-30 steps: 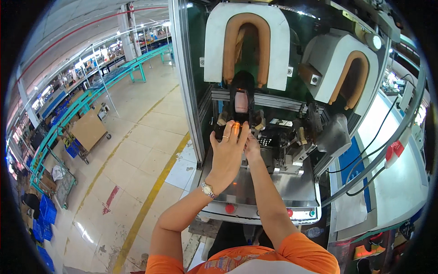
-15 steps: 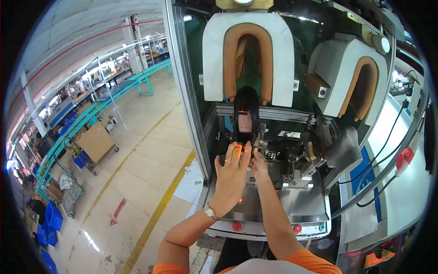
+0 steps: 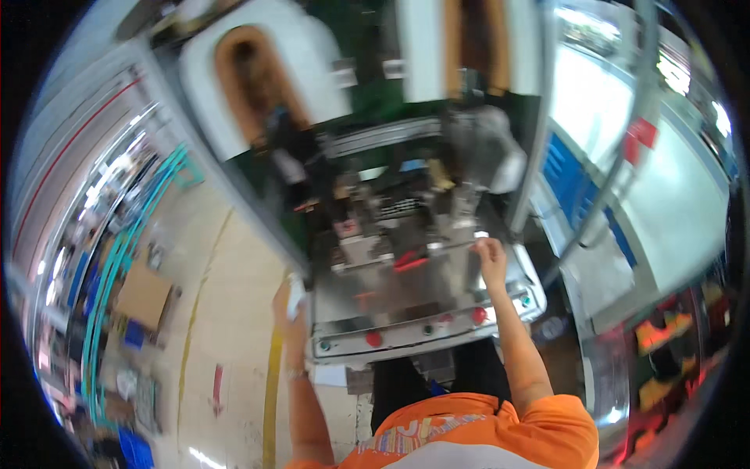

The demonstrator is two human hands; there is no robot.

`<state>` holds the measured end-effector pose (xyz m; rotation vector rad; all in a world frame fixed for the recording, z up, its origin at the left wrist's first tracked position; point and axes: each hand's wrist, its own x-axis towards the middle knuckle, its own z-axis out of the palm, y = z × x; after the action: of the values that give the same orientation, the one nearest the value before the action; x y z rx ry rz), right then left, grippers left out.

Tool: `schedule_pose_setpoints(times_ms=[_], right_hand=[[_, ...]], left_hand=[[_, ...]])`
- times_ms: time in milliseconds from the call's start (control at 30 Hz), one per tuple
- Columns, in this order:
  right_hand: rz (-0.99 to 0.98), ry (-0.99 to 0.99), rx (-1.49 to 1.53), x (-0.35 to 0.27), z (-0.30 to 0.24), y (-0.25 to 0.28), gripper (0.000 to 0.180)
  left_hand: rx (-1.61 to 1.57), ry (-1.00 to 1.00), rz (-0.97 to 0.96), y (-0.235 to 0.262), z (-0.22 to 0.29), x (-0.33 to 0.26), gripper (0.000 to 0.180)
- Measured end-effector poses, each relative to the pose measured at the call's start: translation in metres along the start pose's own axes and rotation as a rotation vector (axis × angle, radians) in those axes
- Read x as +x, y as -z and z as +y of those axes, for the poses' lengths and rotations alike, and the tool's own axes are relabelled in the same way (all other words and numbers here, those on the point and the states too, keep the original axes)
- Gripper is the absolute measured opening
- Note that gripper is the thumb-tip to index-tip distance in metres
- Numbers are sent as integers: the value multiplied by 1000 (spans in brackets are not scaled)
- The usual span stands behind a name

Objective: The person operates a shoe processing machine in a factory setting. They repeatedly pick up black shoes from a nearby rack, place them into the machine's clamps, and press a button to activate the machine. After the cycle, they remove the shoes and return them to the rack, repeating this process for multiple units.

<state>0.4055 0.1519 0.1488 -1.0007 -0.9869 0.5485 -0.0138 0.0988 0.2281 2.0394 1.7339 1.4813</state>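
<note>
My left hand (image 3: 291,324) is off the left edge of the machine's metal worktop (image 3: 344,295), blurred by motion. A whitish thing (image 3: 296,294) shows at its fingers, too smeared to name; I cannot tell whether it is gripped. Over the right part of the worktop, my right hand (image 3: 491,262) has its fingers drawn together, with a small pale spot at the tips. What it holds, if anything, cannot be made out. Under the left padded head (image 3: 226,78), a dark shoe-like piece (image 3: 306,156) shows blurred. A small red object (image 3: 409,261) lies at the worktop's middle.
Red buttons (image 3: 373,339) and green ones line the front panel. A second padded head (image 3: 437,55) hangs at the right, above metal clamps (image 3: 457,207). A grey upright post (image 3: 226,180) bounds the left side. A pale table (image 3: 664,180) stands right.
Both my hands have drawn back from the dark piece and moved apart, the left to the left, the right to the right. The view has shifted right and is blurred.
</note>
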Motion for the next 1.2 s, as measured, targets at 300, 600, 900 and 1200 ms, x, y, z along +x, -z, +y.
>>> schedule_pose_setpoints(times_ms=[300, 600, 900, 1200], right_hand=[[580, -528, -736, -40, 57, 231, 32], [439, -473, -870, -46, 49, 158, 28], [524, -241, -995, -55, 44, 147, 23], [623, -112, -854, -57, 48, 150, 18]], left_hand=[[-248, 976, -342, -56, -116, -148, 66], [138, 761, -65, -109, -117, -150, 52], [357, 655, 135, -96, -142, -156, 41], [496, 555, 240, -66, -178, -155, 36]])
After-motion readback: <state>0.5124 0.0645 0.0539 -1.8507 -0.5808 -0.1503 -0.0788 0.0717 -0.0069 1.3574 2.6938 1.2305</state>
